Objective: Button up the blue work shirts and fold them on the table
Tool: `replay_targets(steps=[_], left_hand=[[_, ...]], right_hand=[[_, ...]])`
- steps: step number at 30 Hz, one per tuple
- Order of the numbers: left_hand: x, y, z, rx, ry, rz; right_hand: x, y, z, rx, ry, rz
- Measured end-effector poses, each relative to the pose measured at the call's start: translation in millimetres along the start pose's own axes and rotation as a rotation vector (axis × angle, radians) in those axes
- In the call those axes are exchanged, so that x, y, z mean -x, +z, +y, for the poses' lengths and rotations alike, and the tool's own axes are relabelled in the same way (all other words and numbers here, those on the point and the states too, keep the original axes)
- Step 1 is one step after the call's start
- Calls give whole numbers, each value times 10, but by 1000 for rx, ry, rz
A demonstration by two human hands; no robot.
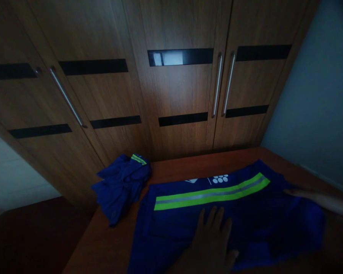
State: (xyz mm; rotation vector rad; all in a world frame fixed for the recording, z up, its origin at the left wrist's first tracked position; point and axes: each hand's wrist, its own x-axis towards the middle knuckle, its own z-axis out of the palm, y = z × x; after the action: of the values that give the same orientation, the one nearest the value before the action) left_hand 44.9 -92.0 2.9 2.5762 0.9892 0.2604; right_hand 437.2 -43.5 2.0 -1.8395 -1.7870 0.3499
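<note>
A dark blue work jacket [177,224] lies spread over the wooden table, with a yellow-green and silver reflective band and white printed marks near its far edge. My left hand [213,239] rests on it palm down, fingers spread just below the band. At the right side of the cloth is my right hand [308,196], partly dark and blurred. One digit stretches over the fabric, and the cloth bulges beside it; the other fingers are hidden, seemingly under the cloth.
A crumpled blue garment [125,182] with a similar band lies on the table's [94,243] left back corner, partly over the edge. Behind stands a wooden wardrobe [180,91] with black strips and metal handles. A pale wall [320,99] rises at the right. The room is dim.
</note>
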Motion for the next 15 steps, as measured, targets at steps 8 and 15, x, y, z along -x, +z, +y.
replay_targets(steps=[8,15], left_hand=[[-712,-104,-467,-209,-221,136],[-757,-48,-474,-228,-271,154]], right_hand=[[-98,-365,-657,-723,266,-361],[-63,-406,-1455,-1004,248,-356]])
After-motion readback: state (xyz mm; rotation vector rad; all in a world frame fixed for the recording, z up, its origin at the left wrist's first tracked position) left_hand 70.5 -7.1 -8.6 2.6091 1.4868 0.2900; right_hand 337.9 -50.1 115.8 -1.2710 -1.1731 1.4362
